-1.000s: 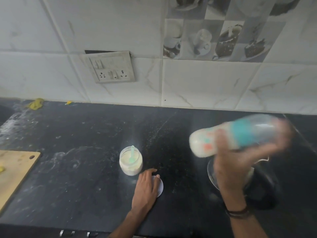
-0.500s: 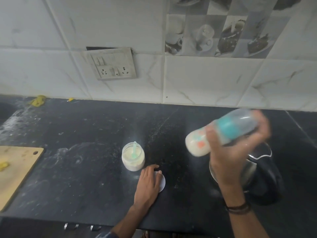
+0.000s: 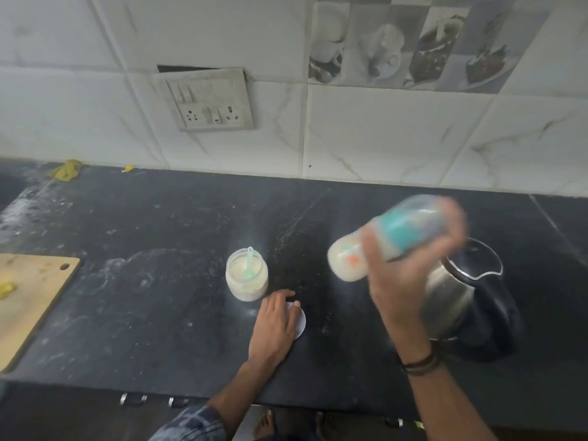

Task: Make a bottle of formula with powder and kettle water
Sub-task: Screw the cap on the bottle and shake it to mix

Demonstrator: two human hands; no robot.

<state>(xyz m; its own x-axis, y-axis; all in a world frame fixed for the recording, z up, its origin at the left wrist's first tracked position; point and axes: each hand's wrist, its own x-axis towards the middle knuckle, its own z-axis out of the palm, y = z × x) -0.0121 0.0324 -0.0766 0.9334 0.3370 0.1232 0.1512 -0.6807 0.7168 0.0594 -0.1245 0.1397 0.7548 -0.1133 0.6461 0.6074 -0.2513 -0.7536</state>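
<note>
My right hand (image 3: 404,272) grips a baby bottle (image 3: 350,259) with a teal collar and clear cap, held tilted on its side in the air above the counter and blurred by motion; milky liquid fills its base end. An open jar of white formula powder (image 3: 247,278) stands mid-counter with a pale green scoop inside. My left hand (image 3: 276,326) lies flat on a white round lid (image 3: 300,323) just in front of the jar. A steel kettle (image 3: 458,294) with a black handle sits open at the right, partly behind my right hand.
The black stone counter (image 3: 143,297) is dusted with powder. A wooden cutting board (image 3: 28,297) lies at the left edge. A yellow scrap (image 3: 66,170) sits by the tiled wall, and a socket plate (image 3: 210,100) is mounted above.
The bottle has swung down and left, then back slightly, in a shaking motion of my right hand. My left hand stays on the lid.
</note>
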